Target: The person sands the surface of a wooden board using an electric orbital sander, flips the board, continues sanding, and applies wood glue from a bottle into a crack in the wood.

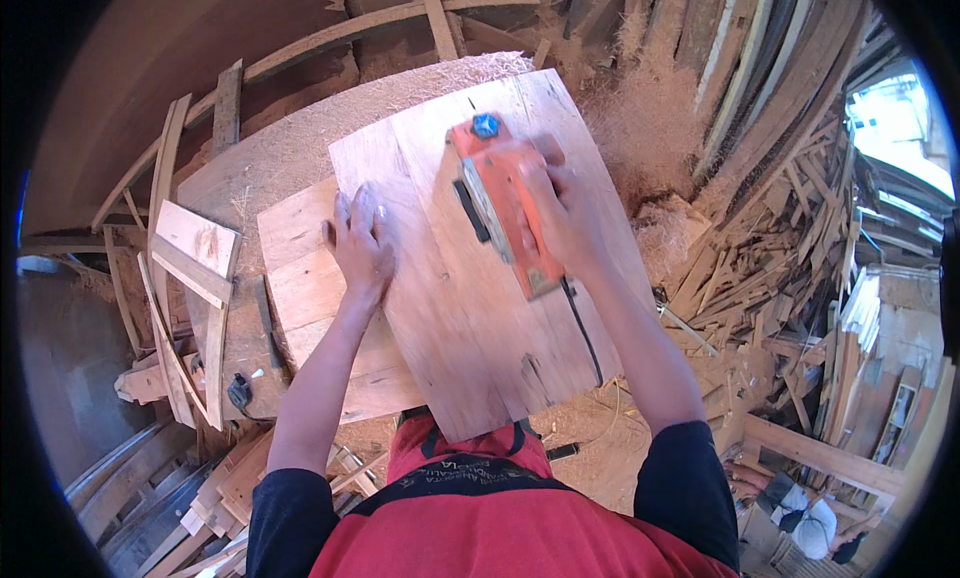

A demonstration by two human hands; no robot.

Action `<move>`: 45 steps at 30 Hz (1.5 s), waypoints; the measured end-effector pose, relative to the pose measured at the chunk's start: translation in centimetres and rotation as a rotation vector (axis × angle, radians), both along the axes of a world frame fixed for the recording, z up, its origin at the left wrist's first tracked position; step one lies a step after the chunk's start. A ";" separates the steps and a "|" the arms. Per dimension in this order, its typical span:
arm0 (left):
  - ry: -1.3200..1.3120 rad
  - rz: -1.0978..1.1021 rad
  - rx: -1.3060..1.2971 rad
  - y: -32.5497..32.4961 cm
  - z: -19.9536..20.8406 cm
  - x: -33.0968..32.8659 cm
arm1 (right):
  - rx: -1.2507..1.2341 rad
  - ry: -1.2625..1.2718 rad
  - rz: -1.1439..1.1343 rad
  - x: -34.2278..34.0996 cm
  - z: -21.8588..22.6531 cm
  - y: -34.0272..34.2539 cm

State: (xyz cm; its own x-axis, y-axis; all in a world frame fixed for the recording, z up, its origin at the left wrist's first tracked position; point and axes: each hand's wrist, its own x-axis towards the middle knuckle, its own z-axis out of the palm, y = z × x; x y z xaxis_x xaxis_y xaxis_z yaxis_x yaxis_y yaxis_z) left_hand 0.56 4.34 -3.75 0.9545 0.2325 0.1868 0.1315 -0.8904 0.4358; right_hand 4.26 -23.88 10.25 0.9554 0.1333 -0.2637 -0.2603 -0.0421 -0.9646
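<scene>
1. The right hand point(565, 213) has its fingers wrapped tight around the handle of an orange power planer point(497, 203); the hand and tool are blurred.
2. The planer sits flat on a wide wooden panel point(450, 308), toward its far right part, with a blue knob point(485, 126) at its far end.
3. A black cord point(583, 328) runs from the near end of the planer toward the person, across the panel's right side.
4. The left hand point(358, 240) lies palm down with fingers spread on the panel's left part, gripping nothing, left of the planer and apart from it.
5. The panel lies on a second board point(300, 278) that shows at its left, on a workbench point(250, 168) dusted with sawdust.
6. Loose slats point(190, 268) lie at the bench's left edge; a heap of offcuts point(760, 268) and shavings point(640, 108) fills the right and far right.
</scene>
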 end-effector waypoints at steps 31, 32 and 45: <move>-0.309 0.106 -0.352 0.7 -1.4 0.1 | -0.080 0.083 -0.030 -40.0 2.5 -10.5; -0.312 0.123 -0.359 0.7 -1.4 0.2 | -0.062 0.074 -0.027 -39.1 2.5 -10.1; -0.396 0.084 -0.391 0.2 -0.1 -0.4 | 0.026 0.093 -0.010 -17.1 1.6 -0.2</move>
State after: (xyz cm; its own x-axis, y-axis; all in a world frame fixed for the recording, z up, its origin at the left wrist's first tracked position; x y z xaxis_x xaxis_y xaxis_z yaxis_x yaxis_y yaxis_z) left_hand 0.13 4.49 -3.83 0.8042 0.4283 0.4122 -0.0463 -0.6462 0.7617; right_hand -12.83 -24.10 11.89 0.9283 0.1315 -0.3477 -0.3489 -0.0142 -0.9370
